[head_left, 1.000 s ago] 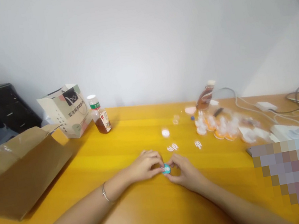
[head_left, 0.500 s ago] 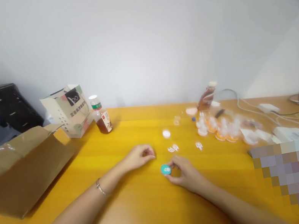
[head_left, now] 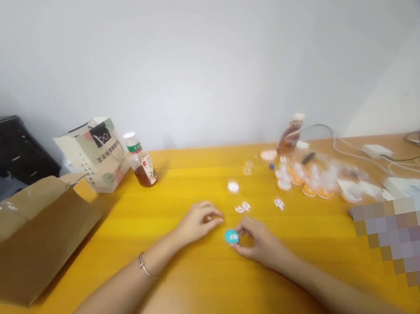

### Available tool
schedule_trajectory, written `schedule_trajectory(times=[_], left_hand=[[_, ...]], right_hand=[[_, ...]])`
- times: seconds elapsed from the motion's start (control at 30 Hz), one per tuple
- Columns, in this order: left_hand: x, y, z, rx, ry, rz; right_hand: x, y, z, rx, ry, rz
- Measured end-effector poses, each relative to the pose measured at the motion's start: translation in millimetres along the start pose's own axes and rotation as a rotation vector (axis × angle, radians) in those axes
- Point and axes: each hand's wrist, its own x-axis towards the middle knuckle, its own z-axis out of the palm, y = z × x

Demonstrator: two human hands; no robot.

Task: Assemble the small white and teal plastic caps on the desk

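Between the thumb and fingers of my right hand (head_left: 256, 238) is a small round teal disc (head_left: 231, 236) with a pale mark on its face. My left hand (head_left: 200, 219) is just up and left of the disc, its thumb and fingers apart and nothing between them. Beyond the hands lie small white cut-out pieces with dark spots (head_left: 243, 207), and another such piece (head_left: 279, 204) rests farther right. A round white lid-like disc (head_left: 233, 187) sits behind them.
On the left stand an open cardboard box (head_left: 33, 237), a paper bag (head_left: 96, 155) and a bottle of brown liquid (head_left: 141, 161). Toward the back right are a tilted brown bottle (head_left: 290, 135), several clear-and-orange containers (head_left: 312, 182), and white cables with a white box (head_left: 410, 186).
My left hand has moved slightly right, toward the disc, and its fingers have spread wider. My right hand still holds the teal disc in nearly the same place.
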Motion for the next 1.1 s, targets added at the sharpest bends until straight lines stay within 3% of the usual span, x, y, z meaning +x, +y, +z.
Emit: schedule_trajectory(times=[0.1,0.23,0.4,0.77,1.1], left_hand=[[-5.9,15.4,7.6,0.077,-0.108,0.102],[-11.5,23.0,14.3,0.211,-0.169,0.123],[-14.2,28.3,20.8,0.270,-0.141,0.079],[-11.8,25.3,35.6,0.054,-0.038,-0.145],[-10.9,29.9,36.6,0.058,-0.024,-0.132]], right_hand=[[0.2,1.1,0.7,-0.008,0.008,-0.021],[0.6,2.5,1.3,-0.004,0.015,-0.043],[1.3,3.2,1.4,0.010,0.022,-0.046],[0.6,1.3,-0.2,0.011,0.000,-0.034],[0.5,3.8,2.1,0.020,-0.006,-0.034]])
